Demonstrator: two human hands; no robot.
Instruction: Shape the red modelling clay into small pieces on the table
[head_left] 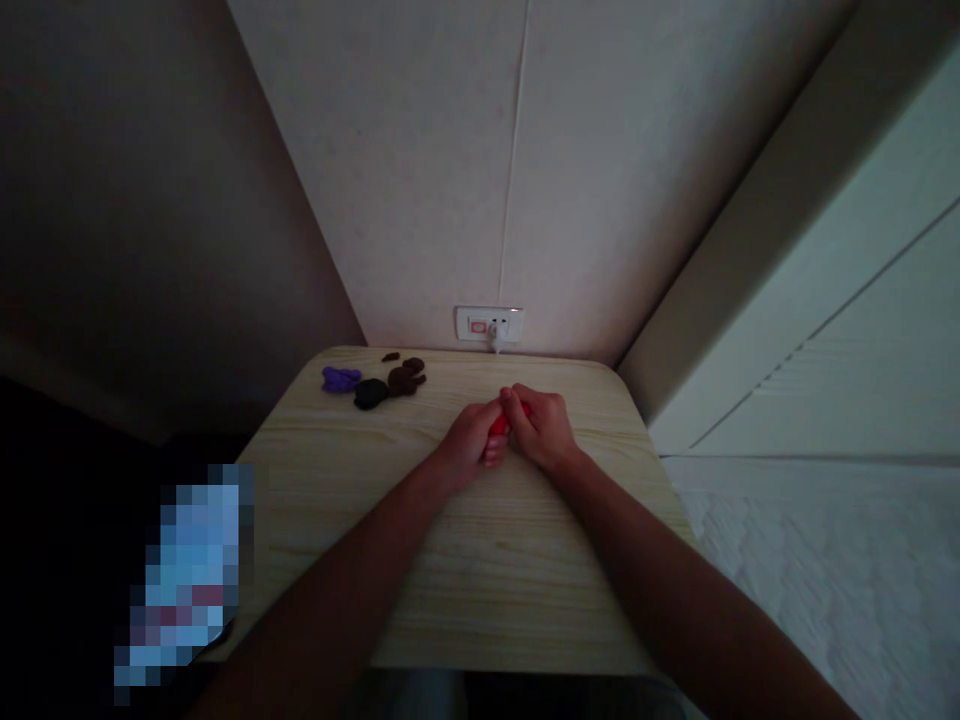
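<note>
Both hands meet over the middle of the table, closed around a piece of red modelling clay [499, 425]. My left hand [472, 436] is curled, with the clay showing between its thumb and fingers. Pressed against it from the right, my right hand [546, 424] covers much of the clay, and a bit of red shows by its thumb. Off to the left lie a purple clay lump [341, 379], a black clay lump [370, 393] and several brown clay pieces [405, 380].
The pale wooden table [480, 580] backs onto a wall with a socket [489, 324] and a white plug [496, 338] in it. A blurred-out bright screen [191, 560] is at the left edge. A quilted white surface [825, 570] lies to the right, below a pale panel [840, 330].
</note>
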